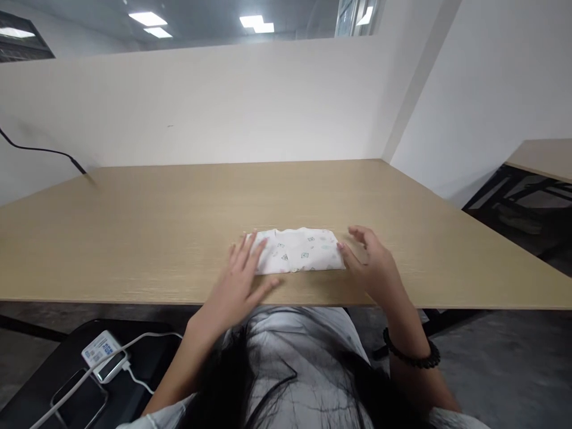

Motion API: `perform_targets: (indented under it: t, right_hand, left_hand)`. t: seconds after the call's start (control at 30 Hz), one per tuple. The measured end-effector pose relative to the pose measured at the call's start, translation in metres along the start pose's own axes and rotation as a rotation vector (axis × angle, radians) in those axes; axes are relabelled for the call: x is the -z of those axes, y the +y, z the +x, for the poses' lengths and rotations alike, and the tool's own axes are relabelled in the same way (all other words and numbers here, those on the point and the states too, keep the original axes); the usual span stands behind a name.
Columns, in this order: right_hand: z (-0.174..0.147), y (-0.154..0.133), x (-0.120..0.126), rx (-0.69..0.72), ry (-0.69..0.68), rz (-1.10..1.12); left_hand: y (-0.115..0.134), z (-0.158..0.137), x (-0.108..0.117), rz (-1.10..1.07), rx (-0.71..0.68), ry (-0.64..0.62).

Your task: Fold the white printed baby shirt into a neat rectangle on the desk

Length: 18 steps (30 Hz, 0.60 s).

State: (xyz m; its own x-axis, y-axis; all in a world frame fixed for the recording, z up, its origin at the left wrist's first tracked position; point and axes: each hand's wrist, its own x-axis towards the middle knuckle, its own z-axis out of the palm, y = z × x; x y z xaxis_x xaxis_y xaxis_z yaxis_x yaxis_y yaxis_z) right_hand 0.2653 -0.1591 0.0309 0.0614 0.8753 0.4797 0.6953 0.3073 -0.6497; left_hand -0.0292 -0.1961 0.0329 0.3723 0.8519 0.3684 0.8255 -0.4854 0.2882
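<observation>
A white folded cloth [300,250] with small printed figures lies flat near the front edge of the wooden table [179,226]. It forms a long narrow rectangle with a slightly wavy far edge. My left hand [241,277] rests over the cloth's left end, fingers spread and thumb stretched out near its front edge. At the right end, my right hand [375,262] touches the cloth with its thumb, while the fingers stay apart and slightly curled above the tabletop. Neither hand grips the fabric.
A white partition [241,107] closes off the table's back. A black cable [49,150] reaches the back left corner. Below the left front edge, a black chair [147,339] bears a white device [105,354] with cords. Another table [545,156] stands at right.
</observation>
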Motion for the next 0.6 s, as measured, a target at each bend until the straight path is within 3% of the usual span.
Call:
perform_targets:
  t: [0.13,0.27,0.33,0.5,0.6]
  right_hand:
    - [0.005,0.002,-0.013,0.011,-0.164,0.055]
    - [0.013,0.006,-0.022,0.071,-0.125,0.185]
    - [0.013,0.009,-0.023,0.057,-0.148,0.160]
    - [0.013,0.015,-0.025,0.058,-0.253,-0.047]
    - [0.016,0.015,-0.028,0.088,-0.240,-0.095]
  left_hand:
    - [0.010,-0.001,-0.011,0.098,-0.142,-0.214]
    - [0.008,-0.005,-0.015,0.124,-0.165,-0.250]
    - [0.006,-0.006,-0.013,0.096,-0.100,-0.213]
    - [-0.009,0.002,-0.008,0.056,0.260,0.044]
    - [-0.020,0.015,-0.008,0.039,0.328,0.057]
